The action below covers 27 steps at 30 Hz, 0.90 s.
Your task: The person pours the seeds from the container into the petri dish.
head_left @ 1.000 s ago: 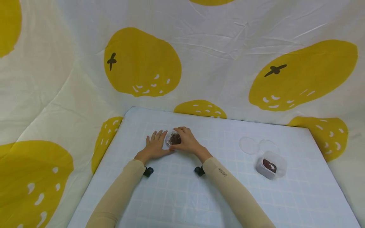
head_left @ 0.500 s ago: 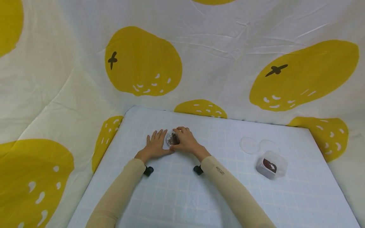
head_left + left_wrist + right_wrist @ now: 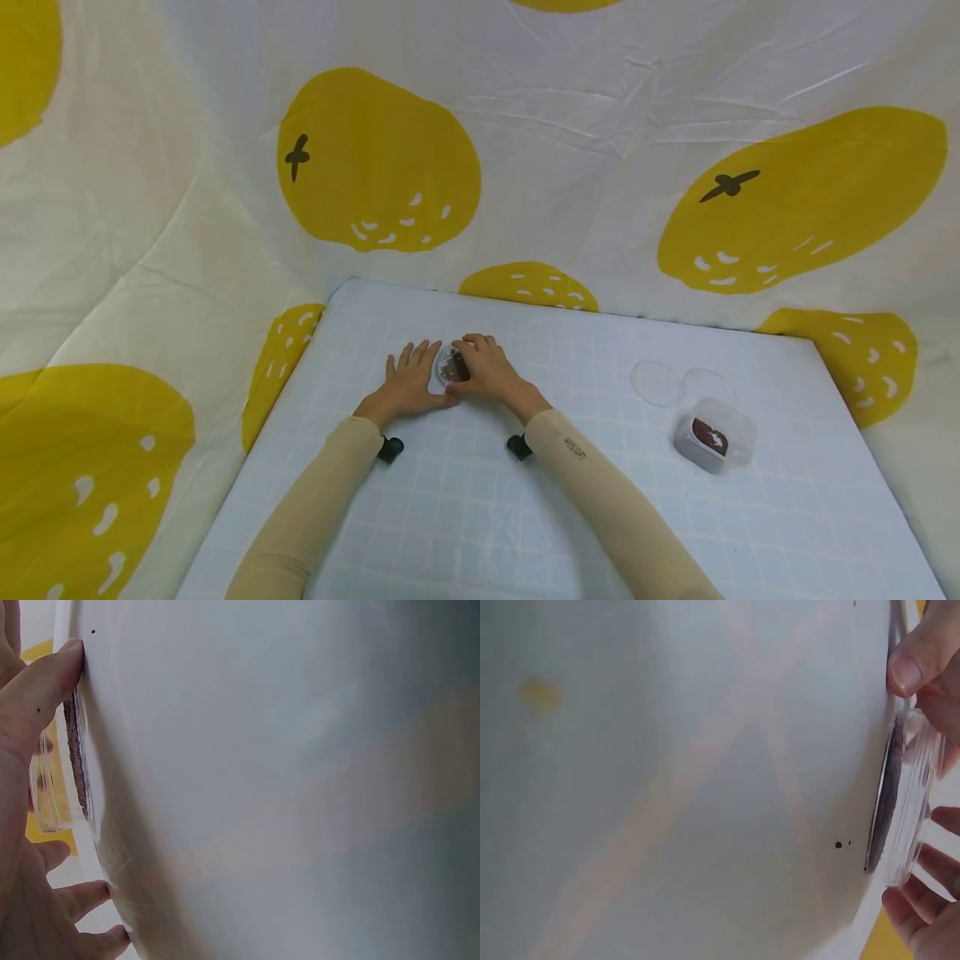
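A clear round petri dish with dark brown, crumbly-looking matter stands near the table's back left. My right hand grips its right side, thumb at the near edge and fingers at the far edge. Flat on the table to the left lies my left hand, fingers straight and spread, thumb pointing toward the dish. In the right wrist view, clear plastic walls rise over a thin dark layer close to the table. The left wrist view shows the dish edge-on between thumb and fingers. My right palm hides part of it.
Two clear discs lie at the right of the white-and-blue table. Just in front of them is a translucent square box holding reddish-brown matter. A curtain printed with yellow fruit hangs behind the table and along the left.
My right hand and forearm have shifted slightly left, covering a bit more of the dark matter. The left hand stays in place.
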Each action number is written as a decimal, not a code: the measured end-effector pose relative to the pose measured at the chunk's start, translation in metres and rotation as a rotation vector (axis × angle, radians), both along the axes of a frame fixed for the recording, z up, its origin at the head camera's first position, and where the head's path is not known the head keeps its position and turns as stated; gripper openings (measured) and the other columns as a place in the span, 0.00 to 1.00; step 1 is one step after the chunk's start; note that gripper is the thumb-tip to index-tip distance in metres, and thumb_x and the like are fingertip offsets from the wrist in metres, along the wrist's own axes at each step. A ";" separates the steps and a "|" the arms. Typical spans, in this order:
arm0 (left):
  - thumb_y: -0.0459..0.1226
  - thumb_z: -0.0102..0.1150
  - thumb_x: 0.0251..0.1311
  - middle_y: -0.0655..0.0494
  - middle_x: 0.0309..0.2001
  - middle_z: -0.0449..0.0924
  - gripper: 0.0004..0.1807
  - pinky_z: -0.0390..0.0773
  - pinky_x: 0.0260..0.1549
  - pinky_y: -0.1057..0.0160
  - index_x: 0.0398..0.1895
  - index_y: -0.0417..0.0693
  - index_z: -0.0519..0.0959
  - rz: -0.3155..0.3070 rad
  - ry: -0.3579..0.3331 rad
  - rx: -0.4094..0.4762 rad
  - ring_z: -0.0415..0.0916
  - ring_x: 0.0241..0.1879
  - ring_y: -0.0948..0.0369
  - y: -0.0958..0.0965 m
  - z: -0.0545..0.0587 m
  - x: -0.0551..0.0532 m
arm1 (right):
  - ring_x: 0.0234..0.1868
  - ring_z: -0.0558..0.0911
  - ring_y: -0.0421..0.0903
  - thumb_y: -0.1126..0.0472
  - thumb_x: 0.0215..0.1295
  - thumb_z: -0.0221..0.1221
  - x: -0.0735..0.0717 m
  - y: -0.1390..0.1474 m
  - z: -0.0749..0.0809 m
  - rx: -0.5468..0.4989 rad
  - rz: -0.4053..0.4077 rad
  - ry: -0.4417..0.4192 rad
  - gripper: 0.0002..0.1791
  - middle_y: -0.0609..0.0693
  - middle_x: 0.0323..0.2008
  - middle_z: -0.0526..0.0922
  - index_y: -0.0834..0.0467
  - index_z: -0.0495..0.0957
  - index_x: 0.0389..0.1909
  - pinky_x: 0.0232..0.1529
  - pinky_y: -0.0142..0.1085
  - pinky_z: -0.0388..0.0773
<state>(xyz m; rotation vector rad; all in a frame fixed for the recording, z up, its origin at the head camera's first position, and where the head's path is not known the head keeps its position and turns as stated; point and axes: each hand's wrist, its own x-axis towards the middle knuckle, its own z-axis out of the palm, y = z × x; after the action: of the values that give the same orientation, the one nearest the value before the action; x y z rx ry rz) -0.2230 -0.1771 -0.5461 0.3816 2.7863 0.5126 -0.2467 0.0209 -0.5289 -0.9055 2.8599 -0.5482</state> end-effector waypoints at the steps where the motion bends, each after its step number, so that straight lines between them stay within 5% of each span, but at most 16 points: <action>1: 0.73 0.60 0.49 0.41 0.79 0.39 0.66 0.32 0.66 0.28 0.82 0.51 0.41 0.001 -0.002 0.001 0.32 0.76 0.38 0.000 0.000 0.000 | 0.67 0.65 0.58 0.39 0.56 0.71 0.000 0.000 0.000 0.008 0.001 0.002 0.47 0.59 0.69 0.65 0.57 0.67 0.71 0.66 0.52 0.64; 10: 0.73 0.61 0.49 0.41 0.79 0.39 0.66 0.31 0.66 0.28 0.82 0.51 0.42 -0.001 -0.008 0.008 0.31 0.76 0.38 0.000 0.003 0.002 | 0.68 0.64 0.57 0.39 0.58 0.70 0.001 0.000 0.001 0.034 0.008 -0.012 0.45 0.59 0.70 0.65 0.57 0.67 0.71 0.67 0.51 0.63; 27: 0.69 0.65 0.50 0.38 0.79 0.42 0.64 0.36 0.67 0.30 0.81 0.50 0.43 -0.010 0.000 0.033 0.35 0.76 0.38 -0.001 0.014 0.006 | 0.70 0.63 0.58 0.41 0.63 0.66 0.005 0.021 0.001 -0.132 -0.048 -0.092 0.43 0.61 0.69 0.65 0.61 0.65 0.71 0.70 0.49 0.61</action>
<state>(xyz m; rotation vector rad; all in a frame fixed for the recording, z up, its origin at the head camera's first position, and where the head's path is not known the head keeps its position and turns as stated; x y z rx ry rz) -0.2173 -0.1779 -0.5324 0.4018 2.7774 0.5566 -0.2419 0.0419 -0.5281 -0.8083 2.7965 -0.7705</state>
